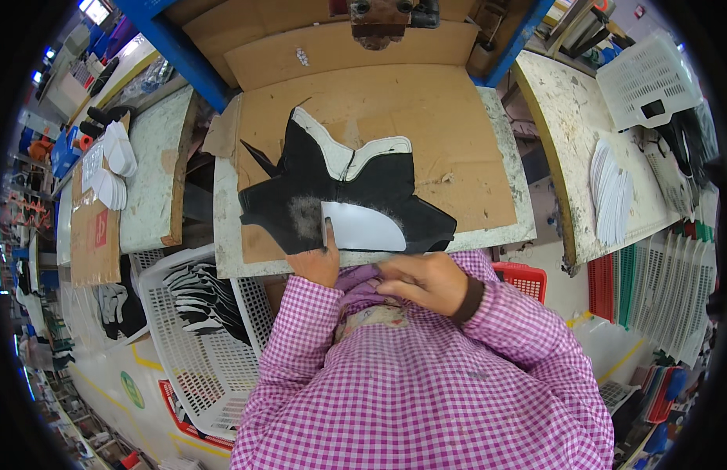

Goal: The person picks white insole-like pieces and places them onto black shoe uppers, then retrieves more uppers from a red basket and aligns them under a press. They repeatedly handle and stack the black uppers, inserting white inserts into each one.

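Right hand (423,282): curled loosely at the bench edge, fingers together, clamped on nothing I can see.
Left hand (320,260): thumb pinning the white insert (362,228).
Black shoe upper (340,196): flat on cardboard sheet (457,141), under the insert.
White basket (193,345): left, holding cut pieces.

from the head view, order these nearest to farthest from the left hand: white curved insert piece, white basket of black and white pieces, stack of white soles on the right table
1. White curved insert piece: under the thumb of the left hand, touching.
2. White basket of black and white pieces: lower left, beside the bench.
3. Stack of white soles: far right, on the right table.
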The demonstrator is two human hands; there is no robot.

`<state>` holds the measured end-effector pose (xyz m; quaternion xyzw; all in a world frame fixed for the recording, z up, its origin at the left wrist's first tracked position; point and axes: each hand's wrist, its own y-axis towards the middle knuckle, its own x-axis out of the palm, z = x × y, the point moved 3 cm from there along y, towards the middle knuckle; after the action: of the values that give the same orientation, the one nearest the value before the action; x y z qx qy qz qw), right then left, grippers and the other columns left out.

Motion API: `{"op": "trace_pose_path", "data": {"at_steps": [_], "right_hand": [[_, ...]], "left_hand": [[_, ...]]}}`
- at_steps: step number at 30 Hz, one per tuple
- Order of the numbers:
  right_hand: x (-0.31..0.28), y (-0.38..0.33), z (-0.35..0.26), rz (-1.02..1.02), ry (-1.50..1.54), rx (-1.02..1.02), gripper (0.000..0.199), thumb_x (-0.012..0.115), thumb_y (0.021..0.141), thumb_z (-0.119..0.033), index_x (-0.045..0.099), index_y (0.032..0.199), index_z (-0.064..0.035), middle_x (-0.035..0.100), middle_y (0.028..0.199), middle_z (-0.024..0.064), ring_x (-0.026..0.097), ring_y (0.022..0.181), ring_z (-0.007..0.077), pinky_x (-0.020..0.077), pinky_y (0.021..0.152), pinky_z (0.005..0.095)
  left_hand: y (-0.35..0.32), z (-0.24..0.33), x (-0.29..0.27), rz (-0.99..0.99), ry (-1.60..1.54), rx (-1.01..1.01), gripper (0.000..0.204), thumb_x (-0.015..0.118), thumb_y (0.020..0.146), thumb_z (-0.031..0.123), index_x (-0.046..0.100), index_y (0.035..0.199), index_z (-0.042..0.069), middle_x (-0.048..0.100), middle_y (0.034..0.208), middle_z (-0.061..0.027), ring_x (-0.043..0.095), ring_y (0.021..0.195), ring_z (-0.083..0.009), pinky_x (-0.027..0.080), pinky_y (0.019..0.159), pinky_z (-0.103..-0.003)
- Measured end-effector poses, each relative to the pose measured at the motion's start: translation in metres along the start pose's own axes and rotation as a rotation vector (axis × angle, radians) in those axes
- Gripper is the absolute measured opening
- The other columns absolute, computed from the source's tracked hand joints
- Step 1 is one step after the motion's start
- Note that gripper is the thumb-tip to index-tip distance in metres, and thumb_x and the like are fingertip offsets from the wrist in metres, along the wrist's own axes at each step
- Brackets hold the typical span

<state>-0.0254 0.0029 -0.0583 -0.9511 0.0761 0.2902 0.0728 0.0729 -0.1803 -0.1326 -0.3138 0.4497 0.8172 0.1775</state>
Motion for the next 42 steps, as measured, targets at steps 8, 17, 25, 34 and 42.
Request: {"op": "trace_pose_path", "data": {"at_steps": [8,17,25,34,42], "right_hand": [[0.041,0.069,0.029,0.262,-0.61,-0.272,0.046,0.05,0.081,-0.01,0.051,0.126,0.0004,0.05,0.134,0.0162,0.046,0.126,0.0283,0.037,0.106,0.0399],[0.053,0.062,0.056,0.254,-0.634,-0.362,0.048,0.05,0.082,-0.012,0.049,0.127,0.0029,0.05,0.132,0.0189,0.047,0.125,0.0303,0.037,0.105,0.0412],[0.046,0.076,0.076,0.263,0.174,-0.124,0.041,0.064,0.076,-0.011,0.056,0.112,0.0052,0.061,0.109,0.0196,0.057,0.108,0.034,0.0451,0.093,0.0379],[-0.011,0.006,-0.016,0.2,0.522,-0.213,0.03,0.067,0.083,-0.008,0.057,0.11,0.0023,0.068,0.098,0.013,0.066,0.083,0.0179,0.0516,0.079,0.03],[0.033,0.072,0.018,0.059,1.071,0.023,0.074,0.074,0.08,-0.019,0.035,0.139,0.0023,0.045,0.135,0.0163,0.047,0.119,0.0229,0.0391,0.099,0.0314]], "left_hand": [[-0.002,-0.008,-0.008,-0.133,-0.514,-0.331,0.031,0.067,0.083,0.012,0.06,0.109,-0.005,0.065,0.103,-0.015,0.062,0.09,-0.0306,0.048,0.083,-0.039],[0.011,0.027,-0.034,-0.318,-0.083,0.053,0.038,0.061,0.079,0.008,0.059,0.115,-0.003,0.061,0.083,-0.0225,0.058,0.059,-0.0288,0.045,0.047,-0.039],[0.005,0.04,-0.035,-0.375,0.06,0.311,0.064,0.06,0.069,0.005,0.051,0.133,0.004,0.061,0.084,-0.025,0.059,0.061,-0.0313,0.052,0.056,-0.036],[0.028,0.008,-0.096,0.301,-1.042,-0.735,0.033,0.055,0.089,0.002,0.046,0.119,-0.005,0.057,0.109,-0.0185,0.064,0.08,-0.0244,0.059,0.052,-0.029],[0.025,0.029,-0.111,0.324,-1.168,-0.783,0.027,0.056,0.09,0.005,0.051,0.111,-0.009,0.059,0.103,-0.0173,0.064,0.079,-0.0234,0.059,0.055,-0.032]]}}
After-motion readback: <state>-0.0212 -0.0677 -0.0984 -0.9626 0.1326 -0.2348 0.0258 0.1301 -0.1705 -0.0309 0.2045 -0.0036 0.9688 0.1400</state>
